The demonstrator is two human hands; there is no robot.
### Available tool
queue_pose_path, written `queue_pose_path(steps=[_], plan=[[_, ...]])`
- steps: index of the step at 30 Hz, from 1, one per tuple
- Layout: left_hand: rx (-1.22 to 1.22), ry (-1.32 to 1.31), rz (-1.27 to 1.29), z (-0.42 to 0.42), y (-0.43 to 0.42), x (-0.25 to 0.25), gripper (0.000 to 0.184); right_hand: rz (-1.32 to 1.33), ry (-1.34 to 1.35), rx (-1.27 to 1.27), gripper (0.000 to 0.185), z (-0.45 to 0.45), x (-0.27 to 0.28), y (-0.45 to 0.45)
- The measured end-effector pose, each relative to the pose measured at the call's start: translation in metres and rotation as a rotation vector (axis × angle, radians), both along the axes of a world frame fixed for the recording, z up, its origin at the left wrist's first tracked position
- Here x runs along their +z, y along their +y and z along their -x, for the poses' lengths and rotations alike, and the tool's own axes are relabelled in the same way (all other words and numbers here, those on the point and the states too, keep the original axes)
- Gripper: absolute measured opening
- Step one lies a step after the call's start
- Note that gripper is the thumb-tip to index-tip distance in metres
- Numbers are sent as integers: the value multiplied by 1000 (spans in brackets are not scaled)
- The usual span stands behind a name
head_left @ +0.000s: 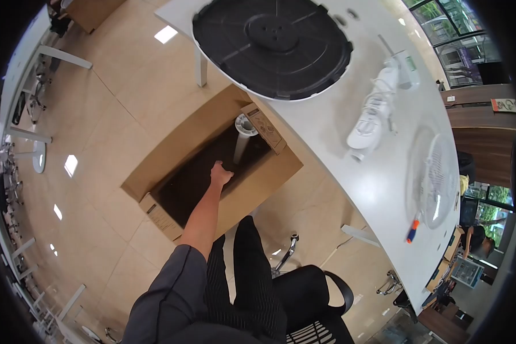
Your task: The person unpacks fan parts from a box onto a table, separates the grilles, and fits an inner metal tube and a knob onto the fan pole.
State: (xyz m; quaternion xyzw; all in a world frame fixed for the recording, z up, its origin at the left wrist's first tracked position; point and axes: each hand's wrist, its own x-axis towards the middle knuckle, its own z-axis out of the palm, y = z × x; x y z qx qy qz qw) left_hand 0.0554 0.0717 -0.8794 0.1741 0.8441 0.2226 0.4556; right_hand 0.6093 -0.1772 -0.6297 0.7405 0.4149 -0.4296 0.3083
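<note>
My left hand reaches over an open cardboard box on the floor. Its thumb stands apart from the other fingers, and I see nothing in its grasp. Inside the box, just beyond the hand and apart from it, a white tube with a round flanged end leans upward. The box's interior is dark, so whatever lies at the bottom cannot be made out. Small end flaps fold outward. My right hand is out of view.
On the white table lie a large black disc with a white rim, a white appliance part with a cord, a plastic-wrapped round grille and an orange-and-blue screwdriver. A black chair stands beside my legs.
</note>
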Motion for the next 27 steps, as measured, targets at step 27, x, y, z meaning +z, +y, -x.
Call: queue_pose_path(steps=[27], plan=[[-657, -134, 97, 81, 27, -118, 70, -299, 73, -154, 55, 32, -45, 12]])
